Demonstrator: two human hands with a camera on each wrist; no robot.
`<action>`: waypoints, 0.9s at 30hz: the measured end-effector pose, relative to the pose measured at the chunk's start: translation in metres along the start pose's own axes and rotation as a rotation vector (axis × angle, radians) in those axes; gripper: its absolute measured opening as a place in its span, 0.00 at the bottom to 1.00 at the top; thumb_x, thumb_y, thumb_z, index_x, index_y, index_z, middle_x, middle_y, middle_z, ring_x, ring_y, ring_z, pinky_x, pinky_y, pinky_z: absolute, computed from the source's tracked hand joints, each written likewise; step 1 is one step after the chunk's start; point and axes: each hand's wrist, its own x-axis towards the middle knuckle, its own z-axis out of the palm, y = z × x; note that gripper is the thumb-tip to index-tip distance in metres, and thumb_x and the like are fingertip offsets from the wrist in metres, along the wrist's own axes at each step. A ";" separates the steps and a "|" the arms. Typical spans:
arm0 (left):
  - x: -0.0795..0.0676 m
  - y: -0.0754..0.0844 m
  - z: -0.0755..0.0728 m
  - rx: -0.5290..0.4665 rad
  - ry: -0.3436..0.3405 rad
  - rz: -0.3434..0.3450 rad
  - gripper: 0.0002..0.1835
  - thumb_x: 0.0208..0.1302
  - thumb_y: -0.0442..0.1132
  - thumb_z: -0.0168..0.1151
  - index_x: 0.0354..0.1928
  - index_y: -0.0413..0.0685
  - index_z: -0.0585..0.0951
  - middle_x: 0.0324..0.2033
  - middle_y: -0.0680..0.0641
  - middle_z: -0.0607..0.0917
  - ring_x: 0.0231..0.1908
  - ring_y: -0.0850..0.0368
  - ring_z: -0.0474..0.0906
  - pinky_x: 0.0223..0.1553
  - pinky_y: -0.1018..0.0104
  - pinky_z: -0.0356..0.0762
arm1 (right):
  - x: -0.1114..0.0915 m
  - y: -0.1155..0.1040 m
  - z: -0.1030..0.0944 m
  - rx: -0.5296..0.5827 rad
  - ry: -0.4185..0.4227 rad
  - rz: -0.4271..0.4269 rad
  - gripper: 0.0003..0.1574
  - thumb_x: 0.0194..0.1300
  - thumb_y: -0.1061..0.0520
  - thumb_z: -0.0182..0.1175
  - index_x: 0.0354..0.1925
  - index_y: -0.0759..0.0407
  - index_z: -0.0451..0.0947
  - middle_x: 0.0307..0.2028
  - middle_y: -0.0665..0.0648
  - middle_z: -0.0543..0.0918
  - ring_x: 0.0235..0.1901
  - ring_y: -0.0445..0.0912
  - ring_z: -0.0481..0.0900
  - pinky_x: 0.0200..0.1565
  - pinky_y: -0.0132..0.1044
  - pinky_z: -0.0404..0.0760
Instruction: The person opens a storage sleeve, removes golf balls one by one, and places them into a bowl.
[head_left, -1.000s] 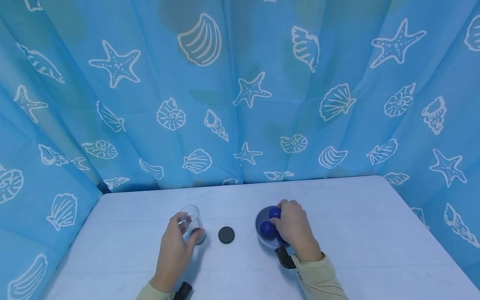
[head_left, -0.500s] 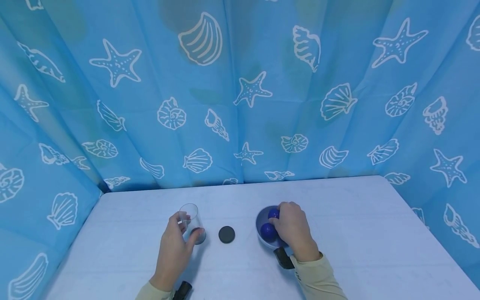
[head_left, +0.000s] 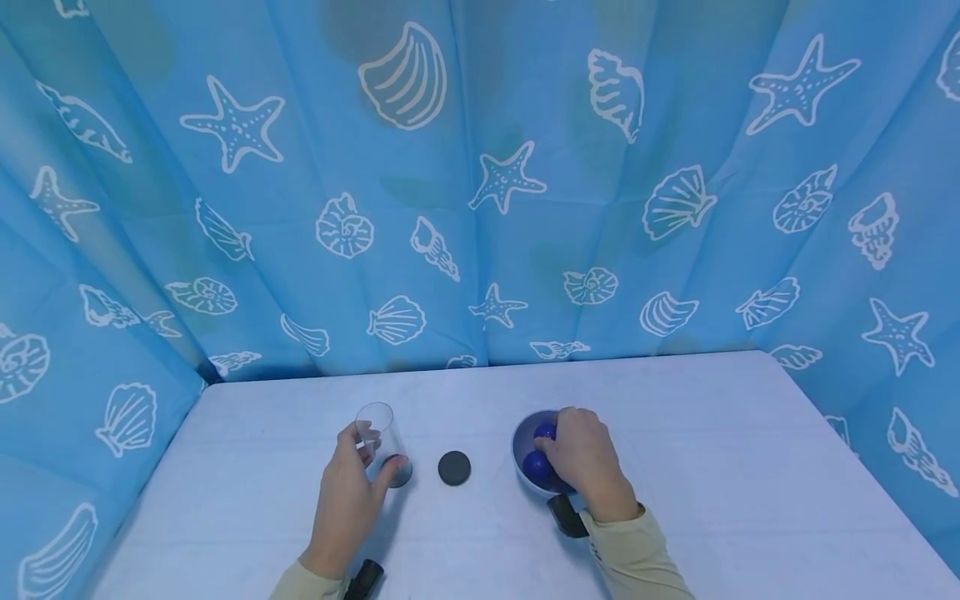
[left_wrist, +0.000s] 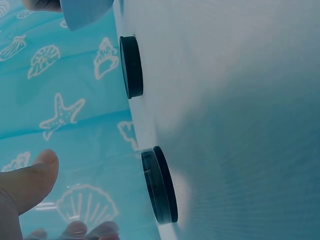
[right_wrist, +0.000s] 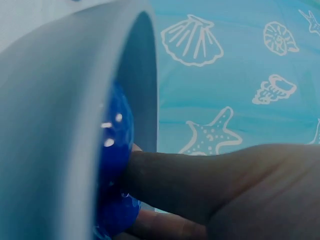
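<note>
In the head view my left hand (head_left: 351, 500) grips a clear cylindrical jar (head_left: 382, 432) with a black base, thumb on one side and fingers on the other. The left wrist view shows the jar's black base (left_wrist: 160, 185) close over the white cloth. My right hand (head_left: 588, 458) reaches into a grey-blue bowl (head_left: 521, 467) holding shiny dark blue balls. Its thumb and fingers close round the far ball (head_left: 545, 431), while another ball (head_left: 536, 467) sits nearer. In the right wrist view the thumb (right_wrist: 165, 172) presses against a blue ball (right_wrist: 116, 135); the bowl's wall hides part of it.
A black round lid (head_left: 454, 468) lies flat on the white tablecloth (head_left: 480, 550) between jar and bowl. A blue curtain (head_left: 480, 250) with white shells and starfish hangs behind the table and along its sides. Black wrist cameras sit below both hands.
The right hand has shifted slightly down and left in the bowl, and the far ball with it. The jar's rim has drifted a little left in the left hand's grip.
</note>
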 end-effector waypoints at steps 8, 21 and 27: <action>0.001 -0.003 0.001 -0.008 -0.008 0.017 0.36 0.58 0.37 0.76 0.61 0.34 0.65 0.50 0.35 0.82 0.48 0.37 0.85 0.49 0.49 0.83 | 0.002 0.000 0.000 -0.028 -0.020 -0.007 0.24 0.64 0.55 0.70 0.49 0.74 0.81 0.43 0.69 0.84 0.43 0.58 0.85 0.46 0.54 0.86; 0.002 0.000 0.005 0.001 -0.078 -0.036 0.35 0.59 0.36 0.75 0.61 0.34 0.65 0.51 0.34 0.82 0.50 0.35 0.83 0.50 0.46 0.82 | 0.001 0.006 -0.002 0.016 -0.010 -0.012 0.26 0.63 0.56 0.70 0.49 0.76 0.78 0.40 0.70 0.85 0.38 0.57 0.86 0.40 0.51 0.87; 0.002 -0.002 0.006 0.012 -0.099 -0.057 0.37 0.58 0.37 0.75 0.63 0.34 0.64 0.53 0.34 0.82 0.52 0.36 0.82 0.52 0.45 0.81 | -0.001 0.004 -0.007 0.042 0.020 -0.021 0.27 0.63 0.56 0.70 0.52 0.74 0.77 0.43 0.71 0.84 0.41 0.59 0.86 0.42 0.53 0.87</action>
